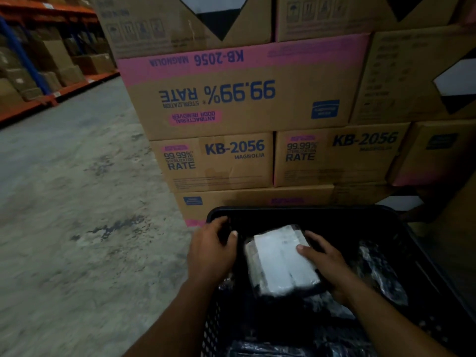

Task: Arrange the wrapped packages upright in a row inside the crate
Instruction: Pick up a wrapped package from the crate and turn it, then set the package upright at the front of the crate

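A black plastic crate (296, 211) fills the lower right of the head view. Inside it, a white package in clear wrap (277, 264) leans tilted near the left wall. My right hand (325, 261) grips its right side, thumb on the front face. My left hand (212, 251) rests on the crate's left rim, fingers curled over the edge. Other packages in dark, shiny wrap (381, 276) lie loose on the crate floor, on the right and at the near end.
A stack of brown cardboard boxes (239, 104) marked KB-2056 stands right behind the crate. Grey concrete floor (77, 202) stretches to the left. Orange and blue shelving (38, 60) with cartons runs along the far left.
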